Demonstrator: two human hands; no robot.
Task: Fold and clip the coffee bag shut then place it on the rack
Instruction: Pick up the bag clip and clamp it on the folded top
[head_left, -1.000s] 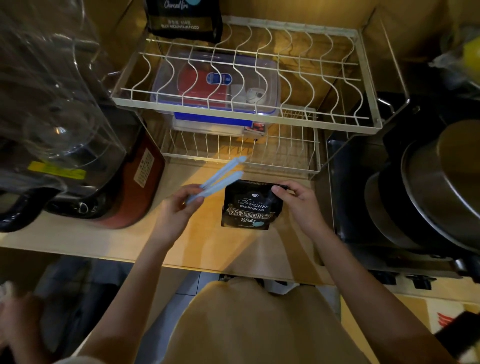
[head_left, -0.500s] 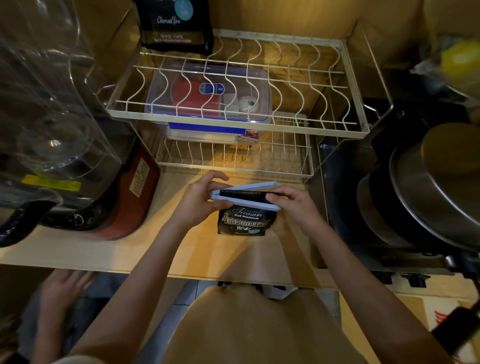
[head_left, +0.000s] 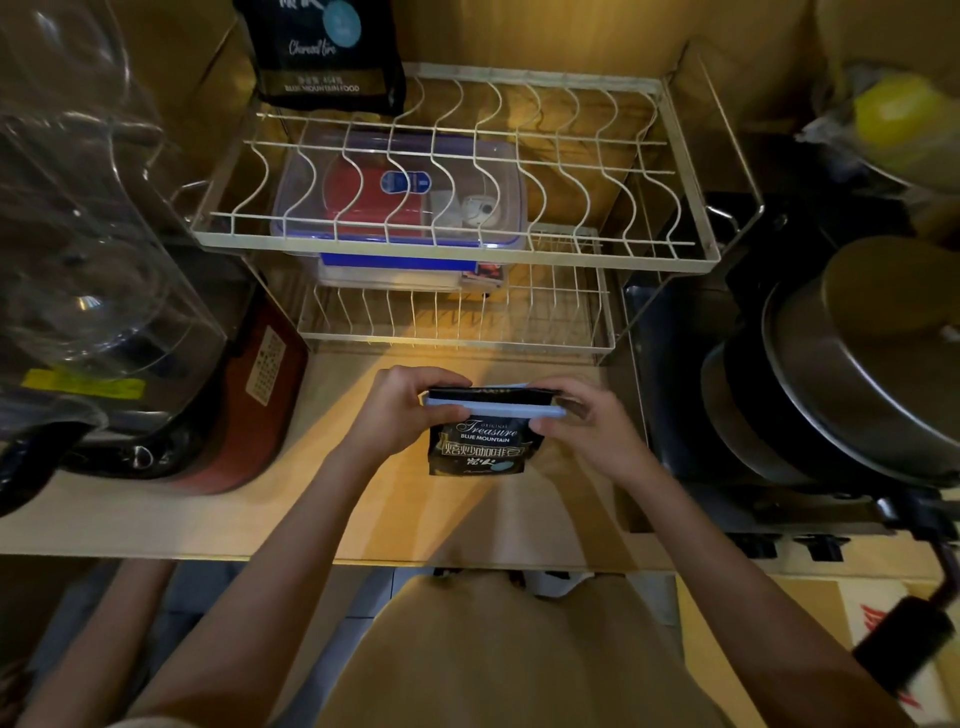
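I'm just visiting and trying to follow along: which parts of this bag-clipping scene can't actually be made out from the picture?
- Head view: whether the blue clip has snapped shut; both hands cover its ends.
- The coffee bag top fold is hidden behind the clip.
- The second coffee bag on the rack is cut off by the top edge.
- The lidded container's contents are blurred behind rack wires.

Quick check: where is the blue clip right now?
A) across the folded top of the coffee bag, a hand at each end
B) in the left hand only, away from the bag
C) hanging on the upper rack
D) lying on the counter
A: the blue clip spans the top of the coffee bag, with the left hand and right hand at its ends.
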